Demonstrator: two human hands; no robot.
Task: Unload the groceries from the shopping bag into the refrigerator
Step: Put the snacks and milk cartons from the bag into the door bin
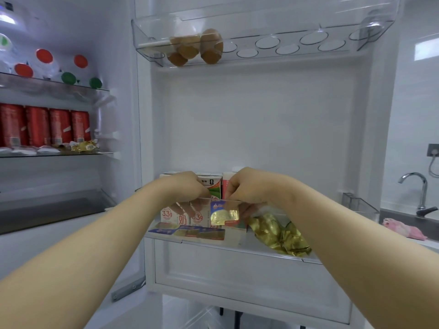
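- Reaching in, as the head view shows, both hands dip over the front wall of the clear plastic door bin (261, 248) on the open white refrigerator door (261, 127).
- The right hand (249, 188) curls down inside and pinches a small blue-and-gold foil packet (224, 213) by its right edge. It stands the packet against the white milk cartons (167, 213) at the bin's left end, probably so it stays upright and easy to see.
- The left hand (187, 186) hooks its fingers over the same wall, against the cartons. I cannot tell whether it grips anything; it likely steadies them.
- Flat blue-and-gold packets (187, 231) lie along the bin's front-left edge, and a crumpled gold foil bundle (278, 233) fills its right part.
- Brown eggs (197, 47) sit at the left end of the clear egg tray (145, 41) above.
- The shopping bag is out of sight.
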